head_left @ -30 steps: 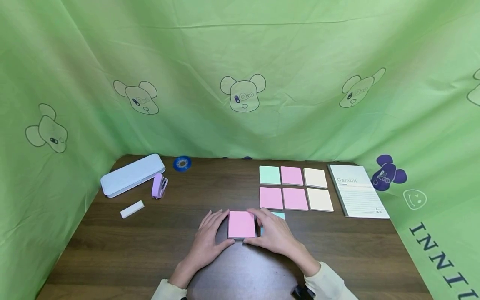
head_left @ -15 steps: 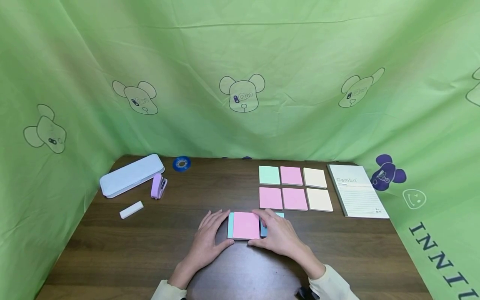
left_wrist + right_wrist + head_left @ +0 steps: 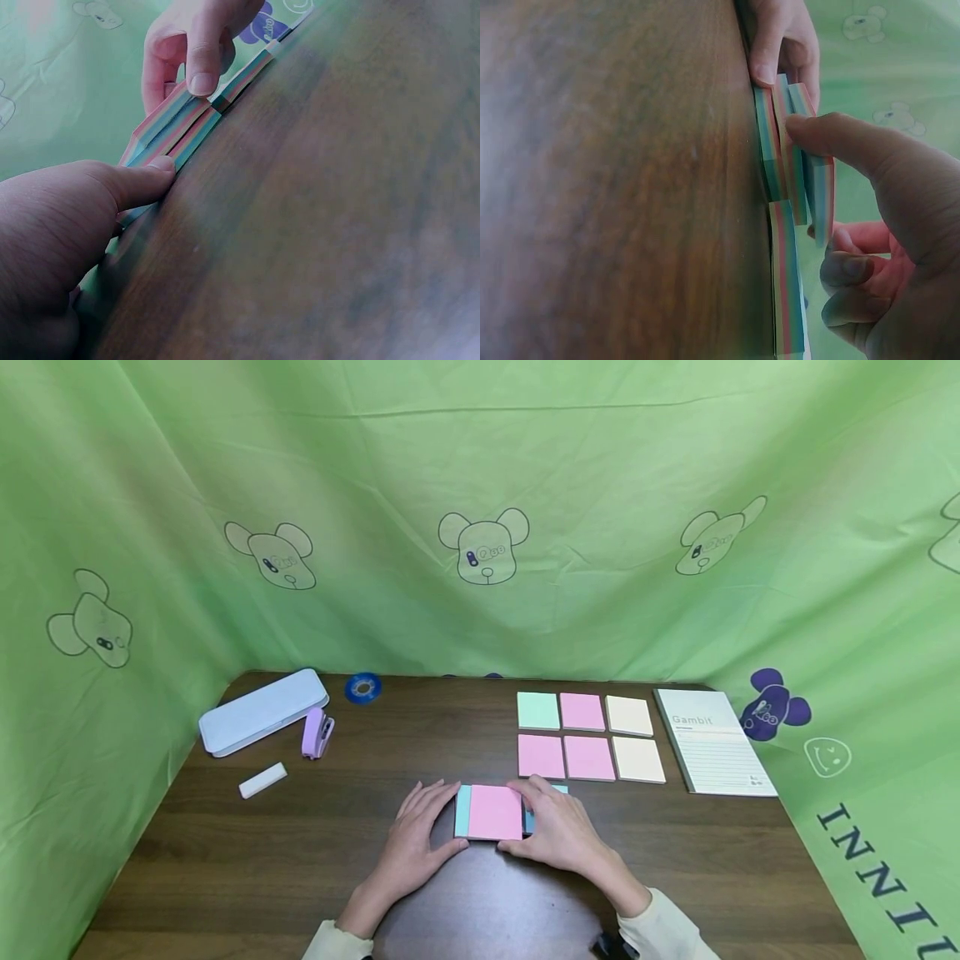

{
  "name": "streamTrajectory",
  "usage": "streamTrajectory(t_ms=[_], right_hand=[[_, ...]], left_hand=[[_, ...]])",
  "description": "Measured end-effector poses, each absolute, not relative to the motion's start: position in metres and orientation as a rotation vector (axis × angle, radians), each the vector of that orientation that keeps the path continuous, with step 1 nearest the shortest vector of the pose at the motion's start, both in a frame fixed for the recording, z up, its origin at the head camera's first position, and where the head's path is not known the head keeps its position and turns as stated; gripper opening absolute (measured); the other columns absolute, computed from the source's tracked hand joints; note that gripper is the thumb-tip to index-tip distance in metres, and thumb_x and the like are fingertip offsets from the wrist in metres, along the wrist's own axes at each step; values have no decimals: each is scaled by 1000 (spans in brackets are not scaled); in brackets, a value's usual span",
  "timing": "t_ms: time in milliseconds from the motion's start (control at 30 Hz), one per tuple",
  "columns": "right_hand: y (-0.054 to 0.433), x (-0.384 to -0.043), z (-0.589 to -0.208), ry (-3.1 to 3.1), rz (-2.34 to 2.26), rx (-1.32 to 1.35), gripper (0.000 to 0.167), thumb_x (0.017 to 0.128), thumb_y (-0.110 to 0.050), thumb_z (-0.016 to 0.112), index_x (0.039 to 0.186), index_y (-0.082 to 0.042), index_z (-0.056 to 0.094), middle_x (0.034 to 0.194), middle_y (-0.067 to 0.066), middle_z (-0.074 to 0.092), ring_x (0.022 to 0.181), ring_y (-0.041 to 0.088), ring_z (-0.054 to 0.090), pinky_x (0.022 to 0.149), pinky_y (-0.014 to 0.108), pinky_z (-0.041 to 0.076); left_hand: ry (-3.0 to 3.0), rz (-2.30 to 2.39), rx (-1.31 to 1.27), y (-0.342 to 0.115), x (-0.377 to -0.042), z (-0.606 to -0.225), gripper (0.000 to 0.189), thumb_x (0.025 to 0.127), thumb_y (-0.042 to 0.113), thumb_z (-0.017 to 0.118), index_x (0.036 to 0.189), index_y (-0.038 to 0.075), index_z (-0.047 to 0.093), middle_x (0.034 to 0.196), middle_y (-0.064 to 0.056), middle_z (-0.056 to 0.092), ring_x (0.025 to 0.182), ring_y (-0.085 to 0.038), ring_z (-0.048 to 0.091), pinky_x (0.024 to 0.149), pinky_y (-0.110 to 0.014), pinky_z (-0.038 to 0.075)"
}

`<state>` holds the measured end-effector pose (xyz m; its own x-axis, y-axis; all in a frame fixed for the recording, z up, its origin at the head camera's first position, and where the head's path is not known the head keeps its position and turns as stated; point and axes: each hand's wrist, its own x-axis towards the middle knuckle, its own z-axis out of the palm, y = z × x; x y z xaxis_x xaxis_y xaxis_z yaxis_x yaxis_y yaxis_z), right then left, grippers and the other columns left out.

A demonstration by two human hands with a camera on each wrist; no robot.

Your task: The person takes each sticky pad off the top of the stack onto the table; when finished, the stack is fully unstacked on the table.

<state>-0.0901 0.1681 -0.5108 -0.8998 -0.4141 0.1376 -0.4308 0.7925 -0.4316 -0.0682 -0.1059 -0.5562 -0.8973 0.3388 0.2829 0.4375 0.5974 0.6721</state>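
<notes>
Between the hands in the head view is a stack of striped-edge sticky note pads. On top, a pink sticky note pad point(image 3: 495, 812) sits offset to the right, leaving a strip of a teal sticky note pad point(image 3: 462, 811) showing underneath. My left hand point(image 3: 408, 847) holds the stack's left side; its thumb point(image 3: 150, 184) presses the lower pads' near edge. With thumb and fingers, my right hand point(image 3: 558, 831) grips the pink pad, which leans away from those below in the right wrist view. Another teal pad point(image 3: 560, 788) lies on the table, partly hidden by the right hand.
Two rows of green, pink and cream pads point(image 3: 589, 758) lie behind the right hand. A notebook point(image 3: 716, 743) is at far right. At left are a pale case point(image 3: 265, 712), a purple stapler point(image 3: 318, 732), a white eraser point(image 3: 262, 780) and a blue tape roll point(image 3: 363, 687).
The right hand has moved the pink pad to the right across the stack, uncovering a teal strip at its left. The left hand has stayed nearly still.
</notes>
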Motion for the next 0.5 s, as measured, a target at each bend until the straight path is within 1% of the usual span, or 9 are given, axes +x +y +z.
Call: streamTrajectory(t_ms=[167,400,500], right_hand=[[176,-90,-509,-2926,816,680,82,69,-45,104,137,-11,73,93,-9,53,72,2,42,58,22,38],[204,-91,-509,-2899,899,661,85,70,-40,106,142,-12,72,93,-11,52,77,1,43,64,21,38],[219,-91,-509,-2859,907,682,83,70,-38,106,141,-12,72,91,-10,52,75,-1,40,62,20,36]], left_hand=[[-2710,-1189,-639,-105,-67,-555,83,90,28,94,161,7,57,160,-14,62,154,-39,51,134,-63,26],[-2719,-1176,-640,-105,-67,-555,83,90,25,94,162,7,57,160,-12,62,154,-38,50,134,-64,26],[-2709,-1174,-646,-105,-67,-555,84,89,25,95,161,7,57,160,-13,62,154,-38,51,134,-63,27]])
